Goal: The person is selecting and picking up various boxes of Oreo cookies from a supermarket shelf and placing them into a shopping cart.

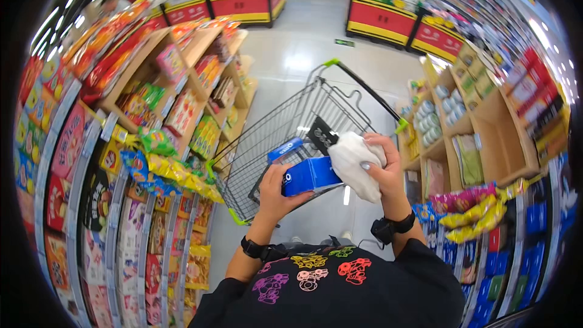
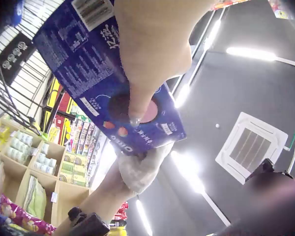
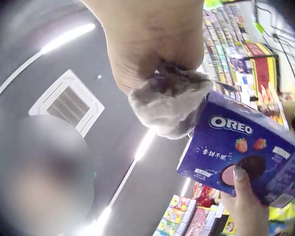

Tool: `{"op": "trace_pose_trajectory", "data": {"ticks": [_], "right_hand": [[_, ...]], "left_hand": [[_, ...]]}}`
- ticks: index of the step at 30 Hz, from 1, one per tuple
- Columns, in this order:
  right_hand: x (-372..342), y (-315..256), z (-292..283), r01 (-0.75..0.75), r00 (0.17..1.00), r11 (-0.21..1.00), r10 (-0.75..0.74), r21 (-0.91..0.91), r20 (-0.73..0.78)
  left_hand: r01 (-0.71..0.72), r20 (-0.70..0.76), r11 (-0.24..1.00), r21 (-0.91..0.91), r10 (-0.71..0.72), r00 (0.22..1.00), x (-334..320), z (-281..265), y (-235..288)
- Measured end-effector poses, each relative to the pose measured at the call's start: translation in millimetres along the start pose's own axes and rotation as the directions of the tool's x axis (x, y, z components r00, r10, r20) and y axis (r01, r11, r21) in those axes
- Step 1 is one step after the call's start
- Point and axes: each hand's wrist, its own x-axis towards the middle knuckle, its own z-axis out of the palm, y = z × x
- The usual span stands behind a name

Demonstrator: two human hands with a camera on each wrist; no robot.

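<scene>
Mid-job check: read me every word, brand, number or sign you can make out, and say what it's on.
"OREO": blue box in the left hand.
"香甜不腻": same box, below the brand.
"OREO": small blue pack inside the cart.
Too small or blurred: the box's fine print and barcode digits, the cart's black plate, the floor sign, and the shelf packages.

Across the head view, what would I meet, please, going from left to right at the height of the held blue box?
Yellow snack packets, left grip, blue Oreo box, white bundle, right grip, green package.
</scene>
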Motion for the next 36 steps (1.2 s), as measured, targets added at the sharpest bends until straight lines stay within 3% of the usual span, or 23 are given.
{"op": "trace_pose_trajectory", "data": {"ticks": [1,3,6,13,18,23,27,32,35,36], "right_hand": [[-3,-10,-8,0.169,0.981,0.961,-0.143,-0.219,0.131],[-11,-29,-26,0.501,0.854,0.663,-0.272,-0.557,0.444],[-43,-63,-30,0.492,0.870,0.502,-0.316,-0.711,0.379],[-109,-106,-91,0.294,0.905,0.337,-0.398,-0.894,0.148],[-147,-119,-130,0.217,0.897,0.360,-0.441,-0.908,0.040],[-168,-122,-135,0.149,0.840,0.310,-0.541,-0.939,-0.045],[-175,-119,-137,0.123,0.811,0.348,-0.575,-0.929,-0.107],[-176,-106,-142,0.095,0.783,0.448,-0.585,-0.889,-0.211],[-177,-112,-144,0.065,0.807,0.506,-0.534,-0.860,-0.252],[-176,-112,-145,0.098,0.817,0.473,-0.541,-0.876,-0.201]], "left_hand": [[-0.052,0.016,0.999,0.016,0.052,0.999,1,7,7],[-0.141,0.083,0.990,0.011,0.140,0.987,9,19,26],[-0.199,0.118,0.978,-0.062,0.206,0.971,21,43,55],[-0.345,0.139,0.900,-0.266,0.390,0.910,32,128,118],[-0.359,0.203,0.855,-0.375,0.454,0.868,28,165,151],[-0.307,0.279,0.833,-0.460,0.464,0.840,21,181,170],[-0.303,0.323,0.838,-0.454,0.471,0.821,19,187,168],[-0.246,0.329,0.861,-0.445,0.412,0.850,16,184,161],[-0.107,0.366,0.870,-0.481,0.311,0.877,15,183,145],[-0.072,0.364,0.857,-0.510,0.290,0.885,14,185,141]]}}
